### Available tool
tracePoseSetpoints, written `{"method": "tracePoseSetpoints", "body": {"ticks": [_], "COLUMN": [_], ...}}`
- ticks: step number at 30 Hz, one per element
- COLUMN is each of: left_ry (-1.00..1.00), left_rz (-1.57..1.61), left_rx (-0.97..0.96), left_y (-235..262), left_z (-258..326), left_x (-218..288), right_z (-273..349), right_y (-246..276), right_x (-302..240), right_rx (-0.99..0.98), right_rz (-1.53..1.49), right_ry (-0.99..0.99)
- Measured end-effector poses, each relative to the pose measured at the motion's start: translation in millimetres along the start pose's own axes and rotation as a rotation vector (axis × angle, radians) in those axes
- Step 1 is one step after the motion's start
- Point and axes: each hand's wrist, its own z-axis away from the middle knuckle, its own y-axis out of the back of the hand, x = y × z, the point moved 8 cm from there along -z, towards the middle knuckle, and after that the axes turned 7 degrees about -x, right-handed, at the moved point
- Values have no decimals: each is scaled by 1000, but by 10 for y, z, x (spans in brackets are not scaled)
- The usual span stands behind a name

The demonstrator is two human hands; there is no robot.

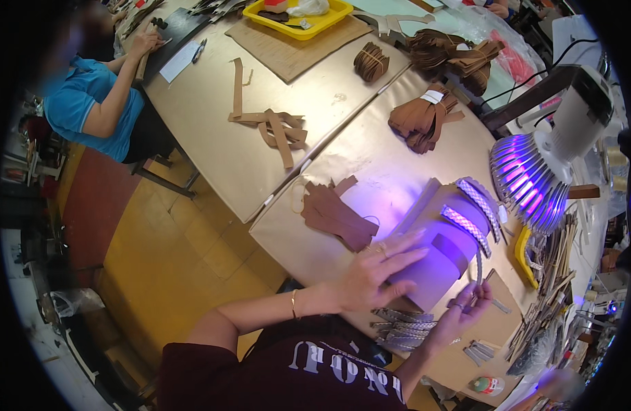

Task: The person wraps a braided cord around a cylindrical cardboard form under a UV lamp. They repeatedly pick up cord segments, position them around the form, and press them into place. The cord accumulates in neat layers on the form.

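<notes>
A curved, padded block (pixel 432 288) lies on the table under purple light. Two pale braided strips (pixel 468 231) arch across its right side, and a plain brown leather strip (pixel 450 254) lies nearer to me. My left hand (pixel 380 270) reaches over the block's left edge, fingers spread, holding nothing. At the block's right edge my right hand (pixel 471 305) pinches the lower end of a thin grey strip (pixel 479 267). Below the block sits a bundle of braided grey strips (pixel 406 327), partly behind my right forearm.
A finned lamp (pixel 531 181) glows purple at right. Brown leather strips (pixel 339 212) lie left of the block, with tied bundles (pixel 425 120) farther back. Loose strips (pixel 277 130) and a yellow tray (pixel 298 26) are beyond. A person in blue (pixel 99 103) works at far left.
</notes>
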Motion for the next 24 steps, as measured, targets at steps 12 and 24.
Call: {"method": "tracePoseSetpoints", "body": {"ticks": [12,24], "left_ry": [191,337], "left_rz": [-638,-358], "left_rx": [-140,-180], "left_y": [427,615], "left_z": [67,-101], "left_x": [-511,-752], "right_z": [1003,1177], "right_y": [-873,-1903], "right_x": [-1080,-315], "right_rx": [-787,-1101], "right_rz": [373,913], "right_ry": [977,459]}}
